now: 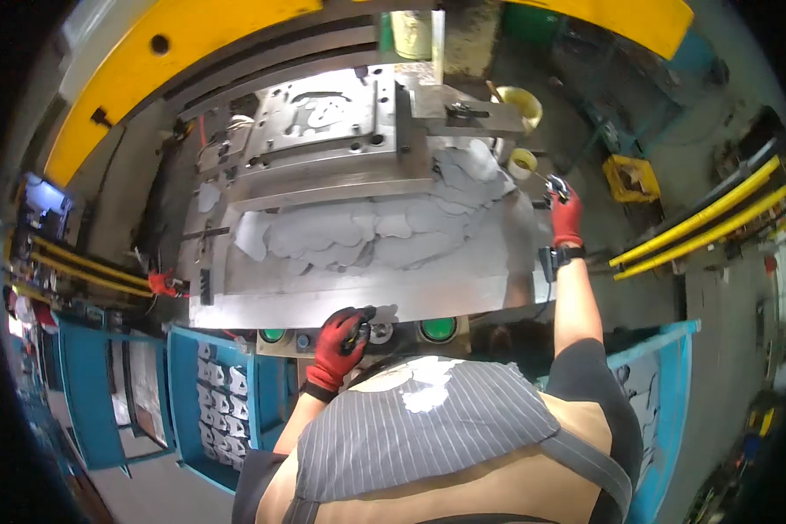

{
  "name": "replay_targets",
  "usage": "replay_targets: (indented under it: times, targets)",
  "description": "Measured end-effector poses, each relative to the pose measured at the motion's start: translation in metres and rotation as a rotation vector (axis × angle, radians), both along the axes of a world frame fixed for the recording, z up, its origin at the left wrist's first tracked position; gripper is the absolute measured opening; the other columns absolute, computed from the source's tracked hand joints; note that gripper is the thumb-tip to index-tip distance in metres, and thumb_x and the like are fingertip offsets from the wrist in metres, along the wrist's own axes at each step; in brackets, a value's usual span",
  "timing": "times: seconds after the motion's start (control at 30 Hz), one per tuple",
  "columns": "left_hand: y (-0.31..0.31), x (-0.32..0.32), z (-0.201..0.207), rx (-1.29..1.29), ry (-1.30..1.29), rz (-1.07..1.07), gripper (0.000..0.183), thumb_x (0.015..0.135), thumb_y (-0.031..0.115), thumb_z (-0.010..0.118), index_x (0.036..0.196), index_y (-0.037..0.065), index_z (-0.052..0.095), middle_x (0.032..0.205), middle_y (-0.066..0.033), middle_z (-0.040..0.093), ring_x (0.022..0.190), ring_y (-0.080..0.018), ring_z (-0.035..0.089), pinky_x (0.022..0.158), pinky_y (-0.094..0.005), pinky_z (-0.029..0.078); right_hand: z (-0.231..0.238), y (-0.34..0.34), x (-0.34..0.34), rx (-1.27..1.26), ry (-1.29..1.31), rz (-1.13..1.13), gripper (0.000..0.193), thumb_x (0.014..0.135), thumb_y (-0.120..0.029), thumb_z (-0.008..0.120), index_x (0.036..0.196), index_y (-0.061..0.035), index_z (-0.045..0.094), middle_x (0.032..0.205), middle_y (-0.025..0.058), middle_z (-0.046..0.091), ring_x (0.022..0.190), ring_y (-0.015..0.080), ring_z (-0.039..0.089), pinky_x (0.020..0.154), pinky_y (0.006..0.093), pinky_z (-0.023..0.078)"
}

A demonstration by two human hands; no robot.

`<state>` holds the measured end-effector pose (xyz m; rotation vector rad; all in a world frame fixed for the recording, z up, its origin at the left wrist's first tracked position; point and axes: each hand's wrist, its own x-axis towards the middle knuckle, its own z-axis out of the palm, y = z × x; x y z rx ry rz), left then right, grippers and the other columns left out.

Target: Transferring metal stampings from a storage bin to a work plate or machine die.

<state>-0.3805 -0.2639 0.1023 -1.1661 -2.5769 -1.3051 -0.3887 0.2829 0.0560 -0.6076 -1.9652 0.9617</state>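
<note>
My left hand [339, 346], in a red glove with black fingers, is at the front edge of the steel press table [323, 307]. Its fingers are curled beside a control panel [382, 346] with green buttons; whatever may be in them is hidden. Past the table's right edge, my right hand [566, 214], gloved alike, is closed on a thin-handled tool [541, 177] that points toward a small pale yellow cup [522, 163]. The tool's kind is too small to tell. Overlapping flat grey metal pieces [367, 234] lie before a steel die [319, 113].
A yellow press frame [140, 83] arches overhead. Blue bins hold metal parts [223, 406] at lower left; another blue bin [672, 393] stands at right. Yellow rails [707, 214] flank the right side. A red-and-black object [164, 283] sits by the table's left edge.
</note>
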Motion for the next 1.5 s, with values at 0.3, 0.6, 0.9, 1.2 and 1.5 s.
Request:
replay_targets:
  times: [0.3,0.6,0.9,1.2,1.5]
  targets:
    - [-0.035,-0.022,-0.003,0.058,-0.02,-0.029,0.048,0.068,0.009,0.068,0.115,0.006,0.059,0.111,-0.0159,0.059,0.104,-0.0336,0.056,0.09,-0.0402,0.045,0.029,-0.016,0.007,0.045,-0.156,-0.097,0.023,0.084,-0.009,0.06,0.105,-0.0023,0.065,0.098,0.0123,0.068,0.089,0.0193,0.064,0.08,0.0323,0.047]
    - [-0.106,-0.057,-0.005,0.062,-0.05,-0.021,0.049,0.067,0.01,0.069,0.115,0.008,0.06,0.111,-0.015,0.06,0.103,-0.0333,0.056,0.09,-0.0408,0.045,0.127,-0.172,-0.031,-0.722,0.35,0.423,0.032,0.088,-0.018,0.059,0.113,0.0015,0.06,0.108,0.0079,0.064,0.096,0.0165,0.061,0.084,0.0276,0.049]
    - [-0.154,-0.083,-0.013,0.134,-0.036,0.001,0.05,0.066,0.011,0.07,0.115,0.008,0.06,0.112,-0.016,0.059,0.102,-0.0343,0.057,0.089,-0.0406,0.046,0.156,-0.268,-0.202,-0.186,0.227,0.688,0.027,0.091,-0.011,0.05,0.114,-0.0001,0.06,0.109,0.0095,0.064,0.097,0.016,0.062,0.086,0.0291,0.048]
    - [-0.196,-0.08,-0.026,0.172,-0.048,0.128,0.046,0.066,0.009,0.069,0.111,0.004,0.061,0.109,-0.0179,0.061,0.103,-0.0353,0.057,0.09,-0.041,0.045,0.123,-0.252,-0.307,0.055,0.129,0.433,0.029,0.078,-0.02,0.065,0.098,0.0015,0.064,0.09,0.0163,0.068,0.081,0.0246,0.065,0.074,0.0347,0.05]
    - [-0.203,-0.075,-0.026,0.19,-0.046,0.152,0.045,0.066,0.007,0.068,0.11,0.003,0.061,0.108,-0.018,0.061,0.103,-0.0352,0.057,0.091,-0.041,0.045,0.145,-0.28,-0.303,-0.029,0.024,0.375,0.023,0.076,-0.012,0.066,0.096,0.0003,0.065,0.08,0.0099,0.068,0.074,0.0179,0.064,0.069,0.0317,0.05]
